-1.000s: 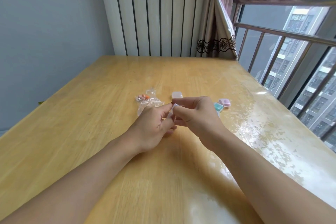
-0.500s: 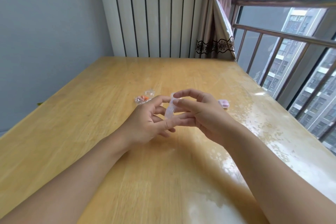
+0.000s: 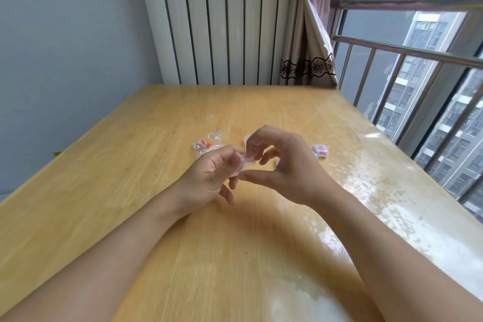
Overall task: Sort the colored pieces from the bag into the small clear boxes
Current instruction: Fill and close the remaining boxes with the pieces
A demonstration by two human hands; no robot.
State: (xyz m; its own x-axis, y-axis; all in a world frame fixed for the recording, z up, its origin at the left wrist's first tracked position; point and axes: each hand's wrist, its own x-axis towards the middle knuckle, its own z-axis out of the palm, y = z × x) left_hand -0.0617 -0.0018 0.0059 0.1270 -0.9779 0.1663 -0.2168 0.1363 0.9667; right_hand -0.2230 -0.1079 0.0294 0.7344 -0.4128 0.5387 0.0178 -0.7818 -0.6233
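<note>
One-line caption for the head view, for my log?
Both hands, left hand and right hand, hold a small clear box above the wooden table, the bag of colored pieces lying behind.

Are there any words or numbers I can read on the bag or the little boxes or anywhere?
None: no words, labels or numbers can be read.
The bag, the clear box in the hands and the purple box show no print.
The curtain has only a flower pattern.
</note>
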